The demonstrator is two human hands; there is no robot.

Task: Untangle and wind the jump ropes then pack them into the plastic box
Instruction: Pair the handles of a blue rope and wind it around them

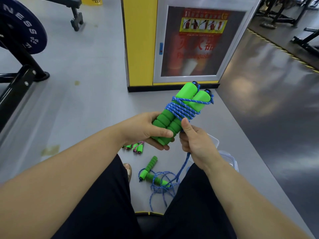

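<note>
The left hand (148,130) grips the ribbed ends of two green handles (188,99) held side by side just in front of the fire extinguisher cabinet (189,45). Their long axis runs away from the person, with the black caps pointing at the cabinet's base. Blue cord (181,107) crosses them in coils. The right hand (196,142) pinches the trailing cord, thumb up. The plastic box (229,159) sits nearer the person than the cabinet, partly hidden.
</note>
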